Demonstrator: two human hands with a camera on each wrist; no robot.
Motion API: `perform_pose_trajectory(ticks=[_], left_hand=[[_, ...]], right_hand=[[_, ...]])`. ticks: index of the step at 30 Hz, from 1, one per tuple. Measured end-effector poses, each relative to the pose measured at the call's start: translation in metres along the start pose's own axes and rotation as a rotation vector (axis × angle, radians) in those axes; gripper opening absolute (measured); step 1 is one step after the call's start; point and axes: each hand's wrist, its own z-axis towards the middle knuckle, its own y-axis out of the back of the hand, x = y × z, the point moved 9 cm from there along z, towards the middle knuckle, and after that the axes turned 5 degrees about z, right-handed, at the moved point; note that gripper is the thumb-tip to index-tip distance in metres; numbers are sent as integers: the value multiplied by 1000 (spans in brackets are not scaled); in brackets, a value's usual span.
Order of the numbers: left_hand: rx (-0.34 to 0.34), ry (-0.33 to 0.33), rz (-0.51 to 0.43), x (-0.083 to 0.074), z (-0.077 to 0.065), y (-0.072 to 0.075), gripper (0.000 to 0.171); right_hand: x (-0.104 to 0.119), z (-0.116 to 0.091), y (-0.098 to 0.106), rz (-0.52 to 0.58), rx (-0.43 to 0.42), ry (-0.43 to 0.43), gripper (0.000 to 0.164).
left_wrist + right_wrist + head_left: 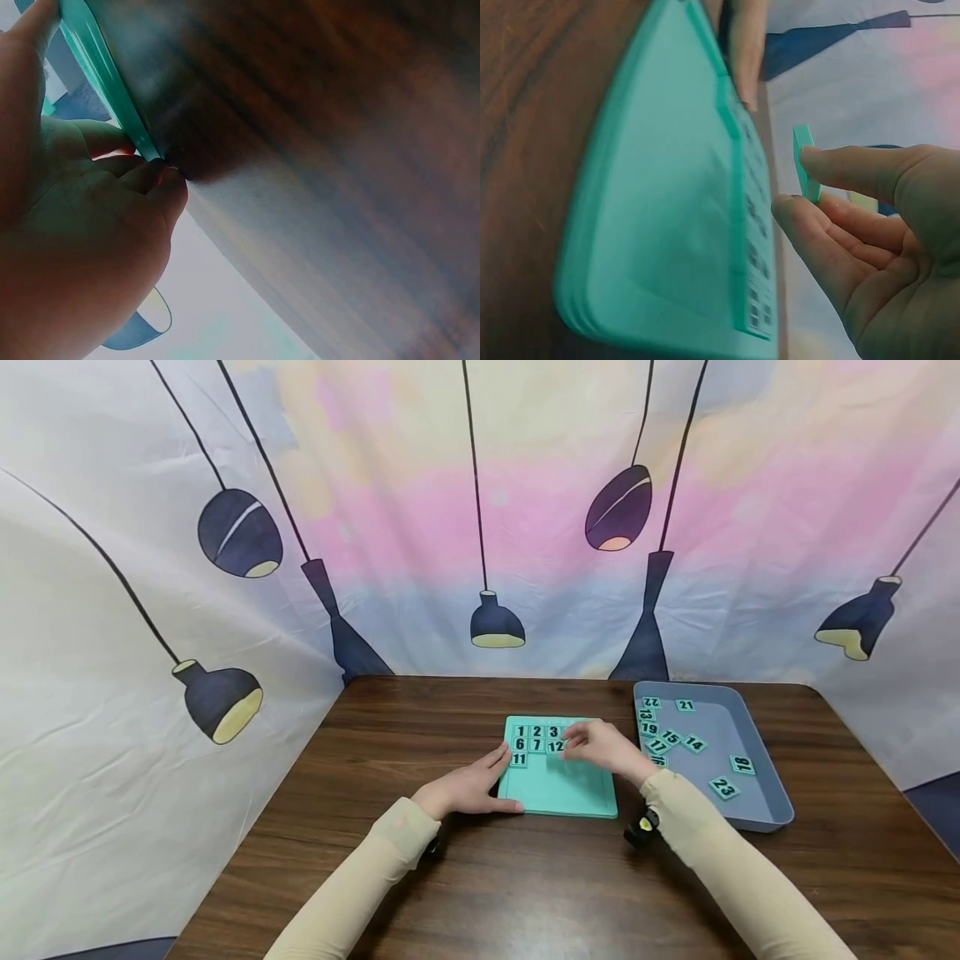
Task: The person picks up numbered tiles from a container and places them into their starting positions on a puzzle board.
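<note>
A mint-green number board (562, 793) lies flat on the table. Tiles 1, 2 and 3 show in its top row, 6 and 7 below them, and tile 11 (519, 760) under 6. My right hand (603, 747) hides the board's upper right part. Between its thumb and fingertips it pinches a thin green tile (804, 161), which reads 12 in the head view and stands clear above the board in the right wrist view. Spread along the board's left side, my left hand (468, 785) touches the edge with its fingers, thumb at the near left corner.
Right of the board stands a blue-grey tray (720, 706) with several loose number tiles, among them 21, 14, 18 and 23 (724, 788). My right forearm reaches across its near left corner. A cloth with printed lamps (498, 622) hangs behind the wooden table (420, 710).
</note>
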Motion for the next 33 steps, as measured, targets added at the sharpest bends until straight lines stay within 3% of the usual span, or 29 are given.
perform_pose_trajectory(ticks=[12, 23, 33], left_hand=[[-1, 3, -8, 0, -1, 1, 103], [8, 0, -2, -1, 0, 1, 102], [6, -7, -20, -2, -1, 2, 102]], right_hand=[[-6, 15, -40, -79, -13, 5, 33], [1, 19, -48, -117, -70, -2, 32], [1, 23, -50, -115, -48, 5, 30]])
